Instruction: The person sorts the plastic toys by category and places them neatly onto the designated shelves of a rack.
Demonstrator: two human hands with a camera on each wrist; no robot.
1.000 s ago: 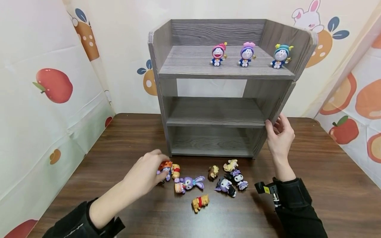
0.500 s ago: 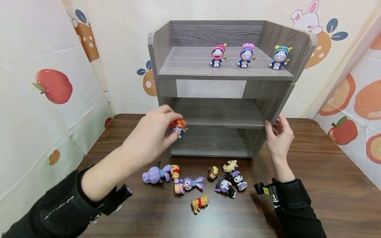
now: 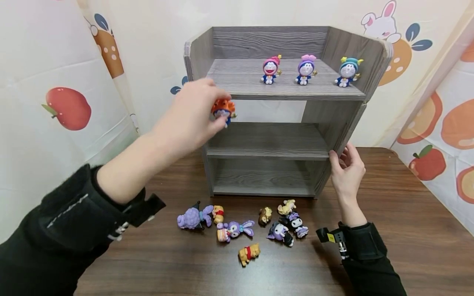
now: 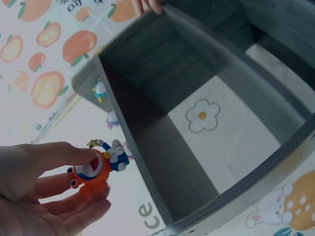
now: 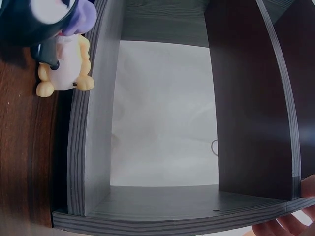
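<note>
My left hand (image 3: 196, 113) pinches a Doraemon figurine with an orange hood (image 3: 223, 106) between thumb and fingers. It holds it in front of the grey wooden shelf (image 3: 266, 158), just below the top board's left front edge. In the left wrist view the figurine (image 4: 96, 169) lies sideways in the picture, face visible. My right hand (image 3: 348, 176) grips the shelf's right side panel at the middle board, thumb on the front edge and fingers on the outer side. Three similar figurines stand on the top board: pink-hooded (image 3: 270, 70), purple-hooded (image 3: 306, 70) and teal-hooded (image 3: 348, 72).
On the brown table (image 3: 177, 263) before the shelf lie several small figurines, among them a purple one (image 3: 192, 218), a long-eared rabbit (image 3: 235, 228), a yellow bear (image 3: 249, 253) and a black-and-purple one (image 3: 280, 233). Fruit-print cloth (image 3: 66, 164) hangs at the sides and back.
My left hand has picked the orange-hooded figurine off the table and raised it to just below the top board, uncovering the purple figurine. My right hand stays on the shelf side.
</note>
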